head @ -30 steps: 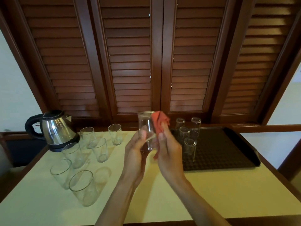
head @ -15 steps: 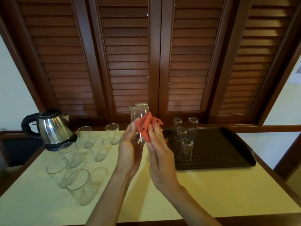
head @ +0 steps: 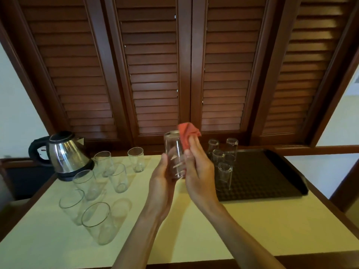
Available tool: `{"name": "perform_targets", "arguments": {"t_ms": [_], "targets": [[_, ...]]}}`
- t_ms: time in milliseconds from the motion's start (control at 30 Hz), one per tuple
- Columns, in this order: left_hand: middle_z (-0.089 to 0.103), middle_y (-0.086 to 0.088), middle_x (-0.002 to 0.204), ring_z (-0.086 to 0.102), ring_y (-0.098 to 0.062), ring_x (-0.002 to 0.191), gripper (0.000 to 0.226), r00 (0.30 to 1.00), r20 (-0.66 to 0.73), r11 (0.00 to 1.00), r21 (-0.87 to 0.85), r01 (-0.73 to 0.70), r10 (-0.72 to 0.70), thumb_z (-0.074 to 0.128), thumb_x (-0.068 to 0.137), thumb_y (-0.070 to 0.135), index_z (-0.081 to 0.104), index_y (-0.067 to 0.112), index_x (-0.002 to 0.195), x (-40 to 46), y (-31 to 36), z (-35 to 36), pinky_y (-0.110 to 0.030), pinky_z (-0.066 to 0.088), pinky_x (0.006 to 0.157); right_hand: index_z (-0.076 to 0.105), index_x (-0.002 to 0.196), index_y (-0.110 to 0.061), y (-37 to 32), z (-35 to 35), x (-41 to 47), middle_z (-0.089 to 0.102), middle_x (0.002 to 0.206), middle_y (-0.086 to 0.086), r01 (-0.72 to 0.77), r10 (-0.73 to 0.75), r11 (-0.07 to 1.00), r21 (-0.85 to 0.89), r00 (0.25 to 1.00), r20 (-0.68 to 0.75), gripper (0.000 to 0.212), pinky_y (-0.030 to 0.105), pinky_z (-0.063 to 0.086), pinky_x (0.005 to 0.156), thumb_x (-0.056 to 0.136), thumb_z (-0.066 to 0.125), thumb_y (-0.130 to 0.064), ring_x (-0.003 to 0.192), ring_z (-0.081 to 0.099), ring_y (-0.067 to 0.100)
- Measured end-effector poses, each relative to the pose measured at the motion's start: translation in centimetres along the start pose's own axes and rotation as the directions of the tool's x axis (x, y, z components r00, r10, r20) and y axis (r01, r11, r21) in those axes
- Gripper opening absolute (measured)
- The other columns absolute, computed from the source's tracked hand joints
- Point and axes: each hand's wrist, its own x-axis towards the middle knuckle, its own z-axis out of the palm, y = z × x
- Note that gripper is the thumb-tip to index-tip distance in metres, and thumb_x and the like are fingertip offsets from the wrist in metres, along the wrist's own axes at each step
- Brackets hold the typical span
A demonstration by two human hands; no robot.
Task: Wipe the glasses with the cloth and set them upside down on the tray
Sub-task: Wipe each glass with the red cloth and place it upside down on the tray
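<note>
At about nine o'clock on the pale table stands a steel kettle, and from it toward seven o'clock six upright glasses stand in a loose cluster, mouths up. Near the centre, the left hand curls round the lower part of the held glass, thumb on the near side and fingers seen through the wall, so the glass is gripped with its base uppermost, raised above the table. Just to its right, the right hand pinches the red cloth between thumb and fingers and presses it against the upper right flank of that glass, the cloth bunched above the fingertips at about one o'clock of the glass. Toward three o'clock the dark tray lies on the table with five glasses on the tray standing upside down at its left end. Against half a second ago, the cloth has slid from the near face of the glass to its upper right side, and both hands have shifted slightly rightward in view.
</note>
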Motion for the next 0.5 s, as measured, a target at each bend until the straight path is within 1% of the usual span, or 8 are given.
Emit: {"name": "perform_targets", "arguments": {"t_ms": [67,133,167,233,300,400,433,500], "targets": [[0.074,-0.010,0.129,0.065,-0.024,0.126,0.050,0.999,-0.027,0.999,-0.030,0.015,-0.016,0.028,0.113,0.038,0.069,0.017,0.132,0.3,0.3,-0.2,-0.037,0.049,0.105,0.033,0.155,-0.030,0.0,0.7,-1.5,0.028,0.166,-0.004,0.161,-0.144,0.975,-0.157,0.983,0.112,0.047,0.036,0.020,0.126,0.109,0.038,-0.027,0.153,0.024,0.010],[0.071,-0.012,0.135,0.062,-0.027,0.133,0.055,1.000,-0.017,0.999,0.027,-0.017,0.017,0.032,0.110,0.050,0.069,0.017,0.135,0.6,1.0,-0.5,-0.041,0.047,0.109,0.031,0.156,-0.024,0.7,0.9,-3.4,0.020,0.167,-0.011,0.178,-0.158,0.974,-0.139,0.977,0.144,0.048,0.030,0.012,0.127,0.109,0.038,-0.021,0.155,0.013,0.008],[0.069,-0.011,0.137,0.061,-0.027,0.134,0.058,0.999,0.021,0.996,0.079,-0.051,0.050,0.035,0.107,0.054,0.066,0.017,0.139,0.5,1.3,-0.5,-0.040,0.049,0.107,0.031,0.155,-0.027,0.9,0.7,-3.6,0.022,0.167,-0.012,0.126,-0.117,0.990,-0.065,0.985,0.128,0.048,0.032,0.017,0.126,0.108,0.038,-0.023,0.155,0.016,0.007],[0.070,-0.010,0.137,0.064,-0.028,0.129,0.052,0.995,0.076,0.987,0.137,-0.081,0.071,0.043,0.106,0.047,0.063,0.015,0.143,0.2,1.0,-0.4,-0.033,0.055,0.097,0.036,0.147,-0.047,0.3,0.4,-2.0,0.038,0.159,-0.013,-0.033,0.028,0.995,0.089,0.998,0.060,0.043,0.042,0.032,0.122,0.106,0.040,-0.035,0.149,0.033,0.008],[0.069,-0.009,0.137,0.064,-0.031,0.128,0.046,0.995,0.084,0.988,0.136,-0.074,0.063,0.047,0.107,0.038,0.062,0.016,0.144,0.1,0.9,-0.1,-0.033,0.056,0.093,0.040,0.138,-0.060,-0.6,0.0,-0.2,0.048,0.151,-0.019,-0.076,0.069,0.990,0.118,0.996,0.056,0.041,0.049,0.042,0.114,0.104,0.042,-0.037,0.141,0.045,0.007],[0.067,-0.013,0.140,0.063,-0.026,0.131,0.050,0.994,0.063,0.993,0.072,-0.095,0.090,0.047,0.105,0.038,0.059,0.014,0.146,0.7,1.6,-0.4,-0.036,0.053,0.100,0.032,0.153,-0.037,-0.2,0.3,-1.6,0.025,0.164,-0.021,0.093,-0.094,0.996,0.016,0.984,0.150,0.047,0.043,0.030,0.123,0.108,0.040,-0.024,0.153,0.023,0.007],[0.067,-0.015,0.139,0.062,-0.028,0.132,0.051,0.994,0.046,0.994,0.057,-0.097,0.095,0.048,0.105,0.039,0.057,0.012,0.147,0.8,2.1,-0.5,-0.038,0.053,0.103,0.031,0.154,-0.035,0.2,0.3,-2.3,0.028,0.163,-0.020,0.097,-0.099,0.995,0.023,0.982,0.160,0.047,0.039,0.028,0.123,0.109,0.039,-0.023,0.153,0.023,0.010],[0.069,-0.014,0.135,0.064,-0.028,0.129,0.049,0.995,0.026,0.992,0.081,-0.096,0.094,0.050,0.104,0.037,0.057,0.015,0.147,0.9,2.3,-0.5,-0.040,0.053,0.101,0.038,0.152,-0.036,0.4,0.0,-2.1,0.055,0.146,-0.013,-0.022,0.006,0.993,0.114,0.991,0.137,0.044,0.039,0.048,0.109,0.110,0.038,-0.026,0.138,0.050,0.021]]}}
